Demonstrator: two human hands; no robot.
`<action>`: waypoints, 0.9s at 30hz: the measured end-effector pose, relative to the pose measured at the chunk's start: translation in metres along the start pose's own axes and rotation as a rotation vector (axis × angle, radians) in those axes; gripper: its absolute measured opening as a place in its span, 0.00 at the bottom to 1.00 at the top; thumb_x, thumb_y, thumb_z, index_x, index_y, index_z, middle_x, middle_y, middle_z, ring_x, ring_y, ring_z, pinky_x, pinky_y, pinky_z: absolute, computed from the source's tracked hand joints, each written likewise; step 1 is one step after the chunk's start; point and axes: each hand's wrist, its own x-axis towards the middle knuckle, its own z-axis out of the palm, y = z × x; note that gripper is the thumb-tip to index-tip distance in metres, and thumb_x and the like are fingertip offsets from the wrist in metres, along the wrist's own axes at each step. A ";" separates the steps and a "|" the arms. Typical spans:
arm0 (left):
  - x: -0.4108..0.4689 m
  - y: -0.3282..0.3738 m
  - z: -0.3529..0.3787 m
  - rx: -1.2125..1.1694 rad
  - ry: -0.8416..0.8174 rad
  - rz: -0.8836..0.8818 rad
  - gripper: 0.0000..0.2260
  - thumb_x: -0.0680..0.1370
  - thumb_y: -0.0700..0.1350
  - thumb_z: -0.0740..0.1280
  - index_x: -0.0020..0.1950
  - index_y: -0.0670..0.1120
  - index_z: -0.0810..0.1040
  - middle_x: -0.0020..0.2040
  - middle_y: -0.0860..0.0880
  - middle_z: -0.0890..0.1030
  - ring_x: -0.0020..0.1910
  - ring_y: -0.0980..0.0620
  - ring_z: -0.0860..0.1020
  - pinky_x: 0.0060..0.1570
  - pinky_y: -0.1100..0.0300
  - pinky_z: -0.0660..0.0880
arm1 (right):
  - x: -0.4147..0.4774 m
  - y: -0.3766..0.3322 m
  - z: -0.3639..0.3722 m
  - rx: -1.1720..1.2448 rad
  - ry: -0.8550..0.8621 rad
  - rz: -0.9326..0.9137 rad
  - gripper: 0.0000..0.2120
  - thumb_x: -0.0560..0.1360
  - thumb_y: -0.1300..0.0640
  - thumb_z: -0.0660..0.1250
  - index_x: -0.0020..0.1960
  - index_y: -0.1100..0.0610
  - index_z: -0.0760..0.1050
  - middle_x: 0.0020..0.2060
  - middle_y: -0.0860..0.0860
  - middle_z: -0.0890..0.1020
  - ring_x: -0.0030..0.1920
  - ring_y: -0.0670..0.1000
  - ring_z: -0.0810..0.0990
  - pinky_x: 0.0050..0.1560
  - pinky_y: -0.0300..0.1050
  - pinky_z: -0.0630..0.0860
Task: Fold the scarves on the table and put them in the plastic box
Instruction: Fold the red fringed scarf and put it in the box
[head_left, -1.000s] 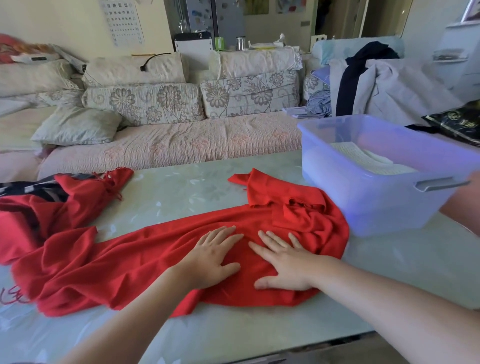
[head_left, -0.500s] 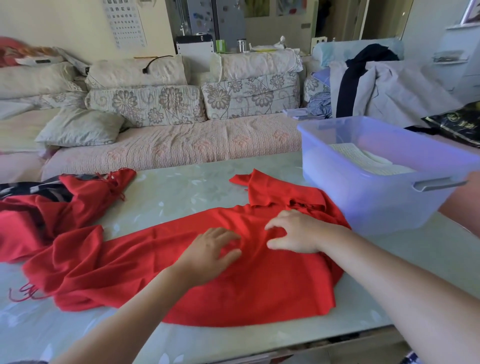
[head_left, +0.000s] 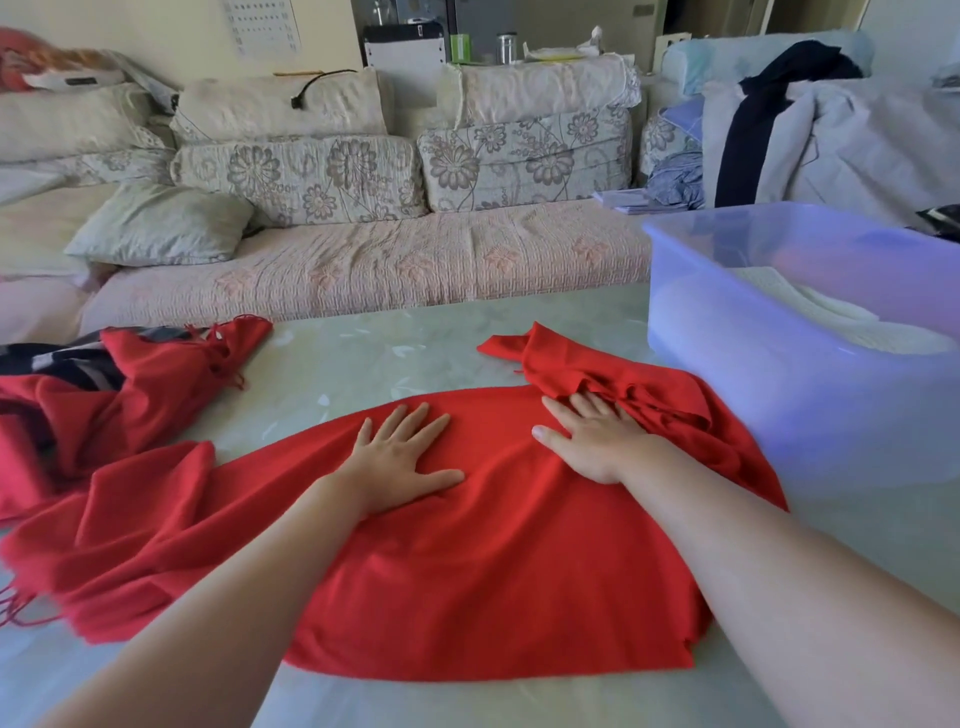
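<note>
While my left hand (head_left: 395, 457) and right hand (head_left: 597, 441) press flat on red scarf (head_left: 493, 571), no fold yet; white cloth (head_left: 841, 317) in plastic box (head_left: 779, 374).

— How much of the plastic box (head_left: 779, 395) shows?
— Its right side runs off the frame, and the white cloth (head_left: 852, 322) inside is a blur through the wall (folds unclear).
— And on the left?
— The second red scarf (head_left: 104, 410) is cut by the edge and hides most of a dark patterned cloth (head_left: 62, 364). The wall chart (head_left: 262, 26) is cropped on top, its print too small to read.
</note>
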 end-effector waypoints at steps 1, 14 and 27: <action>0.006 -0.003 0.000 0.013 0.011 0.016 0.53 0.54 0.85 0.35 0.77 0.66 0.42 0.80 0.55 0.43 0.79 0.51 0.40 0.75 0.41 0.40 | 0.005 0.003 0.000 -0.016 0.020 -0.006 0.34 0.79 0.29 0.43 0.81 0.39 0.40 0.81 0.49 0.43 0.81 0.51 0.41 0.79 0.55 0.41; -0.016 -0.033 -0.025 -0.191 0.293 0.002 0.18 0.82 0.53 0.60 0.71 0.53 0.72 0.71 0.52 0.72 0.71 0.49 0.67 0.72 0.54 0.61 | -0.005 -0.062 -0.016 -0.302 0.422 -0.323 0.16 0.80 0.50 0.58 0.64 0.52 0.75 0.61 0.53 0.78 0.63 0.57 0.75 0.61 0.52 0.69; -0.162 -0.180 -0.031 -0.014 0.172 -0.532 0.25 0.78 0.56 0.64 0.75 0.62 0.63 0.76 0.50 0.64 0.74 0.45 0.62 0.68 0.46 0.65 | -0.036 -0.236 0.017 0.159 0.293 -0.616 0.15 0.80 0.57 0.60 0.64 0.50 0.77 0.62 0.48 0.78 0.64 0.51 0.75 0.65 0.48 0.71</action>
